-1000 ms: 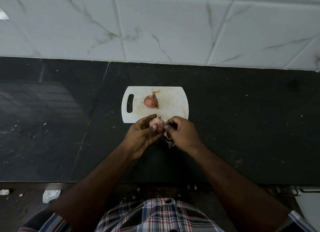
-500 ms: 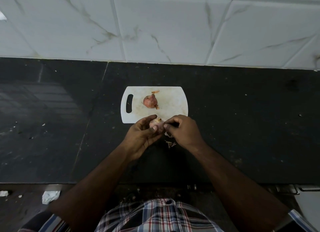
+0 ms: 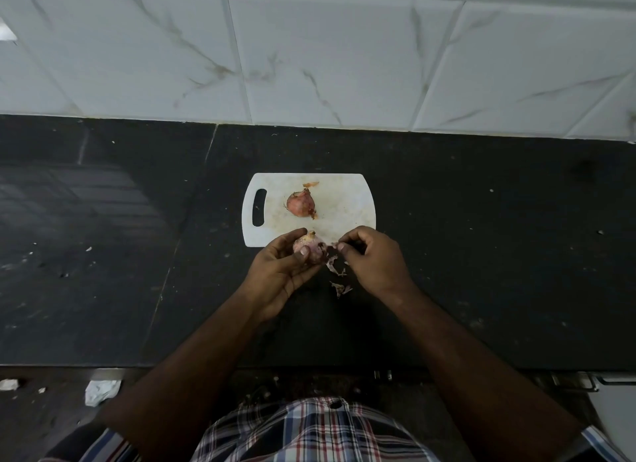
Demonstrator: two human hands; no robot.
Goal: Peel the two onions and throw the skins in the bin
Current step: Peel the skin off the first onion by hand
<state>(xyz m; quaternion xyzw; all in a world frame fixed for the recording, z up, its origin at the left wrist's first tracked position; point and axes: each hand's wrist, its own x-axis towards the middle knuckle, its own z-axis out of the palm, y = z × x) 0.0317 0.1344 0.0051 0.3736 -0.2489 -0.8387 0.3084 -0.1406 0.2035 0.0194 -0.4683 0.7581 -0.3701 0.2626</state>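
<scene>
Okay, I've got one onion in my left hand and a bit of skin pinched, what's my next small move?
Probably pull the right hand further away, tearing that skin strip free: it looks still attached to the onion the left hand holds.

Home kitchen, by the look of it. Black stone bench [image 3: 481, 255] runs left to right w/ a white marble-look tiled wall [image 3: 309, 55] at the far side. Small white plastic chopping board [image 3: 347, 200] w/ handle slot sits mid-bench; an unpeeled onion [image 3: 301, 204] lies on it, bits of skin [image 3: 339, 287] on the bench just near of it. Bench top is speckled w/ crumbs and scuffs. Near edge: dark floor [image 3: 41, 420] w/ a crumpled paper scrap [image 3: 101, 392] at left, a white appliance or cabinet corner [image 3: 616, 406] at right, can't tell which.
</scene>
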